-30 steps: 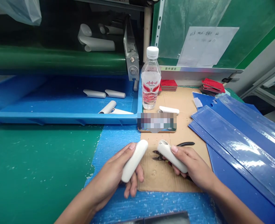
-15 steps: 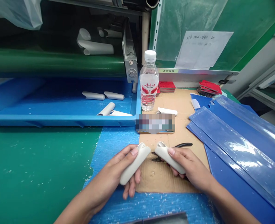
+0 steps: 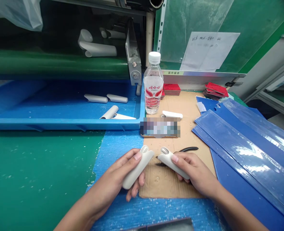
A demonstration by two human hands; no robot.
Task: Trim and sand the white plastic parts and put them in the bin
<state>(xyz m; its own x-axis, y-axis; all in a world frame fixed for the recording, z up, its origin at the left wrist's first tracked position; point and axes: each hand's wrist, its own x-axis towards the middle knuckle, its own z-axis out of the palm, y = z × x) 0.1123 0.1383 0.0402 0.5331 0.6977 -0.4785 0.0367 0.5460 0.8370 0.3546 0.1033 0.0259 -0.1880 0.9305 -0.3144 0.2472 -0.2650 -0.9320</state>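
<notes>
My left hand point(image 3: 126, 171) is closed around a white hollow plastic part point(image 3: 137, 170), its scooped open end tilted up and to the right. A matching white plastic part point(image 3: 172, 163) is gripped in my right hand point(image 3: 196, 170), thumb on top, its open end pointing up and left. The two parts are apart, with a small gap between their open ends. Behind my right hand lie black-handled pliers point(image 3: 190, 149), partly hidden, on a cardboard sheet point(image 3: 153, 189). Another white part point(image 3: 172, 114) rests on the cardboard behind a phone-like device point(image 3: 159, 128) with a blurred screen.
A blue tray point(image 3: 60, 124) with several white parts stands at the left, below a green conveyor belt point(image 3: 60, 65) carrying more. A water bottle point(image 3: 153, 86) stands beside it. Red card stacks point(image 3: 216, 89) sit at the back; blue folders with clear sleeves point(image 3: 243, 150) lie right.
Both hands keep hold of their white parts and have shifted very slightly up and left in the view. Everything else stays in place.
</notes>
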